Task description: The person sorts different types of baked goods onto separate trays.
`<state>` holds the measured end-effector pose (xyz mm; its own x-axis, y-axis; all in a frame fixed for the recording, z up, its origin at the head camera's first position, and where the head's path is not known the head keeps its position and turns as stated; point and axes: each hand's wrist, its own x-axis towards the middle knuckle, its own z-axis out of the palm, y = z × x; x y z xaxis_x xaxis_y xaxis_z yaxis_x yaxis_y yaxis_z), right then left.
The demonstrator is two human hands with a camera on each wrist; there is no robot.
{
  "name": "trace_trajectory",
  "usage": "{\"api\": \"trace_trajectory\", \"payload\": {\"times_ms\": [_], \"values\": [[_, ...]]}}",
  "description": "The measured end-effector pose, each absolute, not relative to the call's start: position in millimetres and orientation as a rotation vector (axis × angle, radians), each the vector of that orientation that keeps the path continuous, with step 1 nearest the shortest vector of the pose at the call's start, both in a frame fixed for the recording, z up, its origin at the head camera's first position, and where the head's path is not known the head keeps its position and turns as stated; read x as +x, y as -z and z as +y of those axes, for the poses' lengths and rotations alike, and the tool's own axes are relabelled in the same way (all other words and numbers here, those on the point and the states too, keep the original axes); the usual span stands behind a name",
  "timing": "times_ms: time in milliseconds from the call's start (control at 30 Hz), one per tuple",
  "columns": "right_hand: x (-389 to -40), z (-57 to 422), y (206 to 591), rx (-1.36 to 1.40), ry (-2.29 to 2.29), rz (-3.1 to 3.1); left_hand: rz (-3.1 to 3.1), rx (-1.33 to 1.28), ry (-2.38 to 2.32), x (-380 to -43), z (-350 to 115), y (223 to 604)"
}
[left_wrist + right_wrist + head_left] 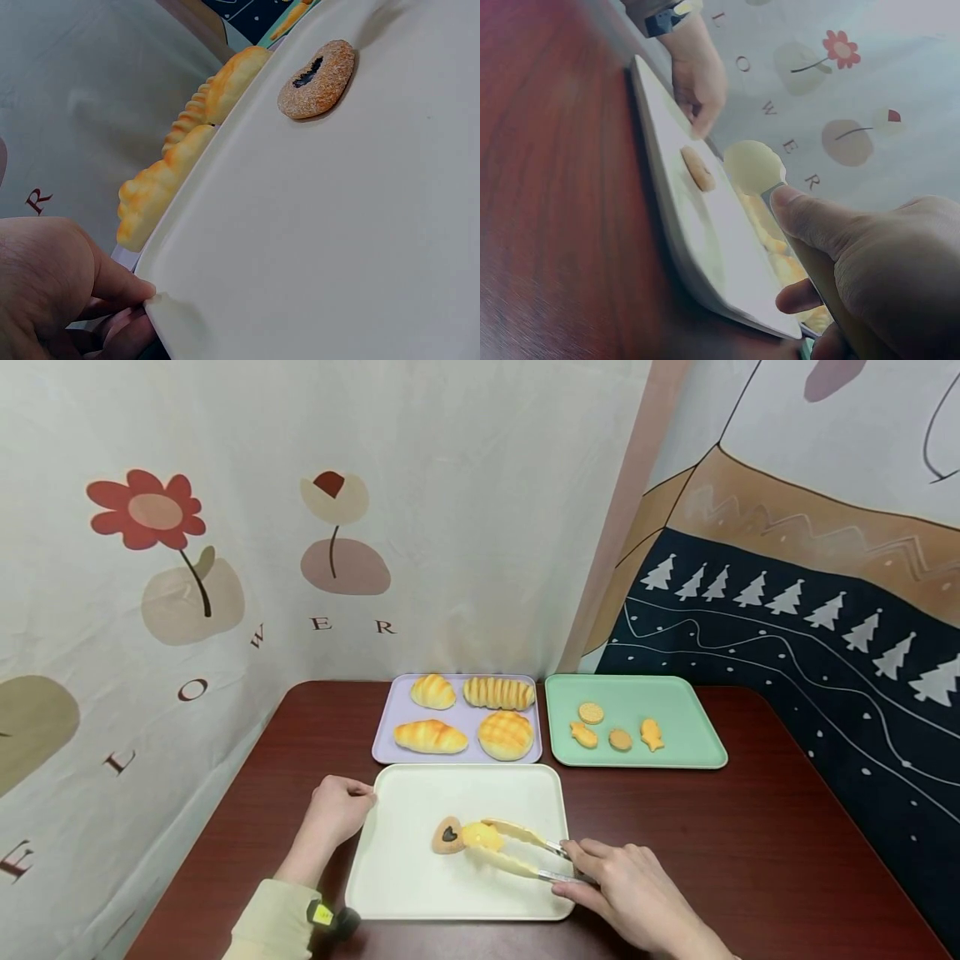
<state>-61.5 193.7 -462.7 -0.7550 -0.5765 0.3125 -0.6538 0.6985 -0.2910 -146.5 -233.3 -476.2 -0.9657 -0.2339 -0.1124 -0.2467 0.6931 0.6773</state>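
Observation:
A cream tray (420,893) lies on the table in front of me. My left hand (340,810) pinches its far left corner between thumb and fingers; the left wrist view shows the thumb on the rim. With my right hand (633,889) I grip tongs (517,860) that have metal handles and pale yellow ends. A brighter yellow patch shows between those ends; I cannot tell whether they hold something. Just left of them, a heart-shaped cookie (448,835) with a dark centre lies on the tray. In the right wrist view, one rounded tong end (754,166) appears above the tray.
Behind the cream tray, a lilac tray (474,745) holds several breads, among them a croissant-like roll (431,737) and a round bun (506,735). A green tray (675,702) to its right carries small round and fish-shaped biscuits. Printed cloth hangs behind the brown table (750,860).

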Motion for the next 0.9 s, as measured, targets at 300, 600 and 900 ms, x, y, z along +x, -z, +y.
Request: {"api": "trace_trajectory", "payload": {"times_ms": [300,600,900], "values": [[-70,208,452,0.901,-0.574,-2.752,2.876,-0.406,-1.152,-147,-233,477],[-80,223,447,0.78,-0.545,-2.852,2.859,-0.419,-1.149,-147,-234,477],[-91,240,445,0.658,-0.465,-2.877,2.859,-0.418,-1.145,-148,-234,477]]}}
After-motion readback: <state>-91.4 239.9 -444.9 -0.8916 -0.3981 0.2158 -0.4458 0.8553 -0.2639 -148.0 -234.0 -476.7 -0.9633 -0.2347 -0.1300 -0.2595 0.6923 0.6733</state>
